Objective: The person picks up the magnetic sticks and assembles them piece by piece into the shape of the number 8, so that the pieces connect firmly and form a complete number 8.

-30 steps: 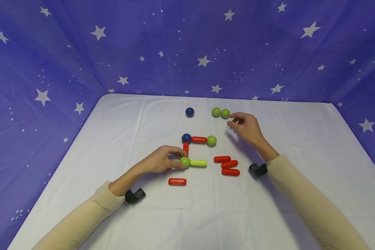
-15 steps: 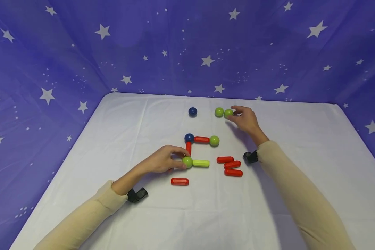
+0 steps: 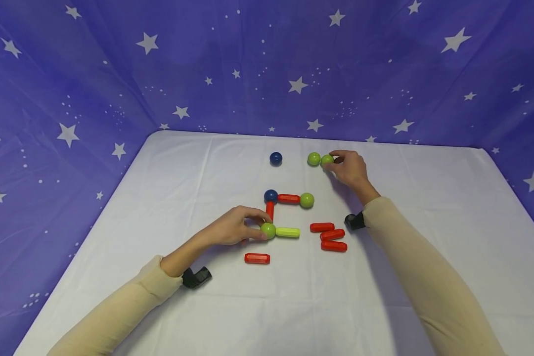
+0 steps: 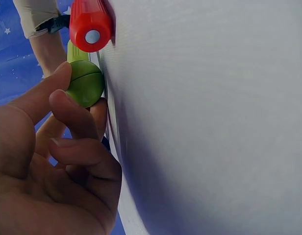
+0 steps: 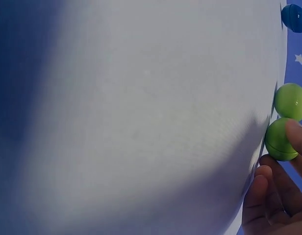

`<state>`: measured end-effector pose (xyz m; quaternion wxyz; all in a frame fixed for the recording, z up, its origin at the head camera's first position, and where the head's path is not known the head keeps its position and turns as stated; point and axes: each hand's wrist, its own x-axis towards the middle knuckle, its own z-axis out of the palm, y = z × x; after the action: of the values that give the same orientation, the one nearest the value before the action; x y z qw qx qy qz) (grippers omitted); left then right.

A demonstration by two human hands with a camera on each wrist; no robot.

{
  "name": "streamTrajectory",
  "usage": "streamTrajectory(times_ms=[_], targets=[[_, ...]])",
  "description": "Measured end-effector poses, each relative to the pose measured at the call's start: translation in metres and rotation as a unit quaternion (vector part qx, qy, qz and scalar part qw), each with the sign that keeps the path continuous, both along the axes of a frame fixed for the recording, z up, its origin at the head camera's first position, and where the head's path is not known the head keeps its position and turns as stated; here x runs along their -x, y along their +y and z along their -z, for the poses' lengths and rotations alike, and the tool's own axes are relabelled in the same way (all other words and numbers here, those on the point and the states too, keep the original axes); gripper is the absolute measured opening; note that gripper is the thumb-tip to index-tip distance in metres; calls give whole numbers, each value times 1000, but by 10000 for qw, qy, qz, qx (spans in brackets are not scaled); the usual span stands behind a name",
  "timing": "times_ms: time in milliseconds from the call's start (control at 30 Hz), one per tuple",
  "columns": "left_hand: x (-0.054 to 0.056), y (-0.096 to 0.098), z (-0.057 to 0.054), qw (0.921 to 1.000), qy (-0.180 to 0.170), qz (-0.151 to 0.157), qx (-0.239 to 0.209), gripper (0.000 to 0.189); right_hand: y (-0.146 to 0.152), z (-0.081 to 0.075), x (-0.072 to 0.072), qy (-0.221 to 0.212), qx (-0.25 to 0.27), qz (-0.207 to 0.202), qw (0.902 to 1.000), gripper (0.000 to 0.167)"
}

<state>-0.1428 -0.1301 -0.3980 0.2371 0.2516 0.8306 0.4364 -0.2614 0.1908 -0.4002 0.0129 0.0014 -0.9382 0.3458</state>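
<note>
My left hand (image 3: 232,227) pinches a green ball (image 3: 268,231) between thumb and fingers. A yellow-green rod (image 3: 288,232) sticks out to the right of that ball, and a red rod (image 3: 270,211) runs up from it to a blue ball (image 3: 271,196). From the blue ball another red rod (image 3: 289,199) leads right to a second green ball (image 3: 307,200). At the back, my right hand (image 3: 350,169) pinches the right one (image 5: 281,140) of two green balls that sit side by side. Its neighbour, the left green ball (image 3: 313,158), touches it or nearly so.
A loose blue ball (image 3: 276,158) lies at the back, left of the green pair. Several red rods (image 3: 333,235) lie in a cluster on the right. Nearest the front is a single red rod (image 3: 257,258). A white cloth (image 3: 293,306) covers the table.
My right hand has moved from beside the right-hand green ball onto it, and its fingers have closed around it. The left hand keeps its hold. The head view has shifted slightly.
</note>
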Motion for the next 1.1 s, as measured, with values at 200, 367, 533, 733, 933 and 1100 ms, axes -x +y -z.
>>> streamTrajectory(times_ms=[200, 367, 533, 733, 933, 1100], targets=[[0, 1, 0, 10000, 24, 20, 40, 31, 2, 0, -6, -183, 146, 78, 9997, 46], [-1, 0, 0, 10000, 64, -1, 54, 32, 3, -9, -16, -62, 317, 36, 9995, 45], [-2, 0, 0, 10000, 4, -1, 15, 33, 2, -26, -38, -20, 636, -289, 9976, 43], [-1, 0, 0, 10000, 2, -27, 14, 32, -9, -42, -77, -102, 890, -1024, 9907, 40], [-1, 1, 0, 10000, 30, 4, 44, 32, -16, -42, -120, -388, 1198, -1439, 9816, 37], [-1, 1, -1, 9999, -99, -46, -8, 32, -22, -36, -143, -396, 1207, -1726, 9768, 33]])
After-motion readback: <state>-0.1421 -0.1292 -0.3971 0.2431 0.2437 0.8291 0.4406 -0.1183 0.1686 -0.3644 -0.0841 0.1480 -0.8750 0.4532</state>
